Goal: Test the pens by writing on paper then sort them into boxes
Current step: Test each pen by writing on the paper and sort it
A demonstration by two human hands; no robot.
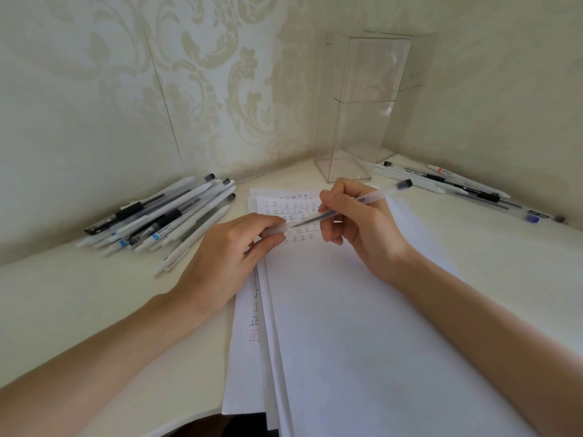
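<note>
while the right hand (359,222) grips a frosted clear pen (378,195) w/ thumb and curled fingers round the barrel, the left hand (227,263) pinches the cap (275,230) btwn thumb and forefinger. both hands are closed on sth, neither is free. the cap sits right at the tip end. can't tell if it's seated on the nib or just clear of it.

the pen's long axis runs diagonal: tip low-left toward the left hand, dark end plug high-right past the right knuckles. the cap lies in line w/ that axis, so i'd judge the coming move goes along the barrel, not sideways.

both hands hover over the paper (347,310), a loose stack of white sheets running from the near edge to mid table. rows of small test marks fill the top of the upper sheet, right under the pen tip. blank space starts just below the last row, by the left fingers.

outward: a big heap of pens (157,216) lies on the left, near the left hand, and a smaller scatter of pens (457,184) lies on the right. which lot is tested, can't say. the clear boxes (356,130) stand upright in the far corner, beyond the hands and a bit right. so the right hand, the one w/ the pen, is nearer for a drop-in. all of it sits on a pale table (79,294).
</note>
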